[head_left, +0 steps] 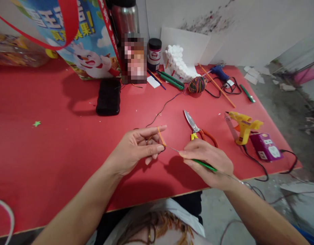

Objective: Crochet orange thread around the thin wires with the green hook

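Fingers [157, 148] of the left hand [136, 146]: thumb clamped against the fingertips on a small crochet piece [164, 148], index stretched out straight with an orange yarn strand [161, 136] running taut from it down to the pinch. Right hand [209, 161]: thumb and fingers closed round a green-handled crochet hook [204, 165], pen-style, thin metal shaft pointing left at the piece. Hook tip is right beside the work; can't tell if it's in a loop.

Piece is held above the red table [57, 163], near its front edge. Dark yarn trails from the multicolour yarn ball [197, 84] at the back to the left hand. Scissors [194, 122] lie just beyond the right hand, not in use.

My read: early rows, between hook strokes, since the piece is tiny. Next move calls for tip into the stitch, catch the tensioned strand, draw it through. Needs index up for tension and the pinch close to the stitch. Main risk: slack strand or a split ply.
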Available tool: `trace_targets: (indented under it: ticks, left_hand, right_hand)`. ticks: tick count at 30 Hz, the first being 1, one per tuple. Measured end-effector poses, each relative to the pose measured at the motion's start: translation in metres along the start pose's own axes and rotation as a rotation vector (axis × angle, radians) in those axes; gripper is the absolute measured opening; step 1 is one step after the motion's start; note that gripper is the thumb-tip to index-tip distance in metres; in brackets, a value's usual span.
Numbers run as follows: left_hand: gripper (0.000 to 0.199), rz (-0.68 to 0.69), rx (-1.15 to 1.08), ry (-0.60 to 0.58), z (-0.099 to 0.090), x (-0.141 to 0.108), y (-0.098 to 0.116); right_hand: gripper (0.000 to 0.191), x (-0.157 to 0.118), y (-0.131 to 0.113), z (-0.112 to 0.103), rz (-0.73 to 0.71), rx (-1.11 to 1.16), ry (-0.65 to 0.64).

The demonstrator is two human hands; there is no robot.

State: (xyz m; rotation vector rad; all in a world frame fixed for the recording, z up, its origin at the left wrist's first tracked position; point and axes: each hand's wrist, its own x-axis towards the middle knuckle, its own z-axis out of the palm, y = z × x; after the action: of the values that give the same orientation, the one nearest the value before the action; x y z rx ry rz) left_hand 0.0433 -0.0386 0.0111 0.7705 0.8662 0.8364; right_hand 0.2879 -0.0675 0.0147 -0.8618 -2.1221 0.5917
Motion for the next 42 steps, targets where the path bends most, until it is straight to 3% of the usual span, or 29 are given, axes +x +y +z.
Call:
trace_targets:
  ticks: [13, 22, 31, 36, 39, 42]
  left_hand:
    - [0.052, -0.001, 0.048, 0.046, -0.002, 0.001, -0.003]
    - [0.049, -0.073, 0.201, -0.048, -0.005, -0.002, 0.005]
    - [0.044, -0.146, 0.273, -0.183, -0.003, -0.004, -0.001]
    - [0.053, -0.107, 0.143, -0.074, -0.001, 0.000, -0.002]
    - [0.068, -0.028, 0.024, -0.004, 0.002, 0.001, -0.006]
    - [0.069, 0.024, -0.061, 0.043, 0.007, 0.001, -0.011]
  right_hand:
    - [0.024, 0.003, 0.000, 0.002, -0.035, 0.031, 0.004]
    - [0.025, 0.005, 0.000, -0.013, -0.035, 0.040, -0.154]
    - [0.016, 0.020, 0.004, -0.028, -0.002, 0.230, -0.323]
    - [0.019, 0.014, 0.004, -0.022, -0.001, 0.141, -0.193]
    - [0.025, 0.006, 0.001, -0.009, -0.029, 0.044, -0.096]
    - [0.027, 0.001, 0.001, 0.007, -0.029, 0.038, 0.024]
